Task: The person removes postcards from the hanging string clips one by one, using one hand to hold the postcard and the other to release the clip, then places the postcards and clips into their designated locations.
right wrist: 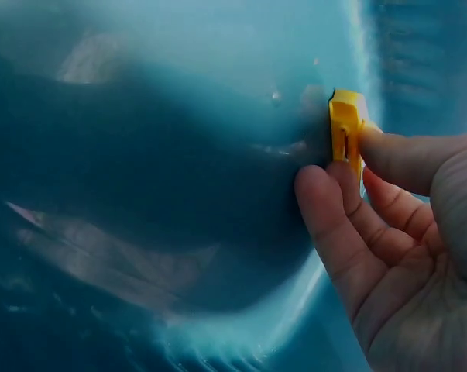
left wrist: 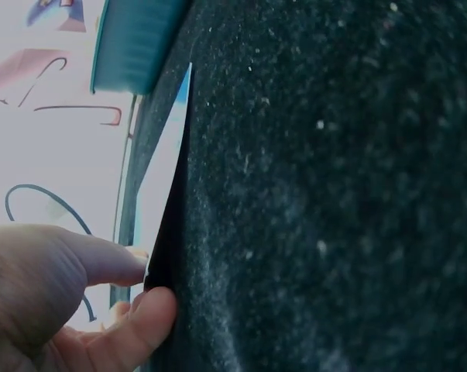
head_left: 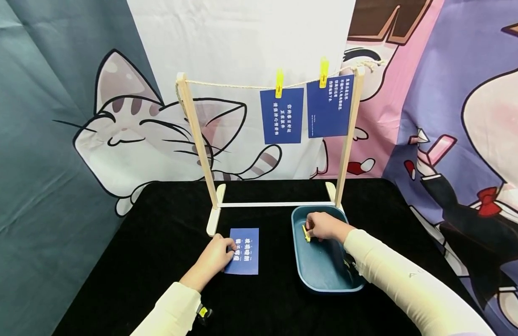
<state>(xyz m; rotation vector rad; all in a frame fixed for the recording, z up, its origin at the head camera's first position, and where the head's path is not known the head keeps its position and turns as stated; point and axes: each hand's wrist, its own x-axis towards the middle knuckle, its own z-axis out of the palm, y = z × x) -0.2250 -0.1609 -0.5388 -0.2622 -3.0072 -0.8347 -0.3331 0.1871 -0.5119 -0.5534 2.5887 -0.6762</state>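
My left hand (head_left: 216, 255) pinches the left edge of a blue card (head_left: 249, 261) with white writing. In the left wrist view that card (left wrist: 162, 170) is tilted, its held edge lifted off the black cloth, with the thumb on one face and a finger at the other. Inside a blue plastic basin (head_left: 298, 263), my right hand (head_left: 326, 226) holds a yellow clothespin (head_left: 306, 233) between thumb and fingers. The right wrist view shows this clothespin (right wrist: 345, 128) close to the basin's wall; its lower end is partly hidden by the fingers.
Behind the hands stands a wooden frame (head_left: 199, 144) with a cord (head_left: 229, 86) strung across. Two blue cards hang there, the left card (head_left: 271, 126) under one yellow clothespin (head_left: 279, 83), the right card (head_left: 322, 116) under another. A printed cloth (head_left: 250, 37) backs the black-covered table (head_left: 166, 210).
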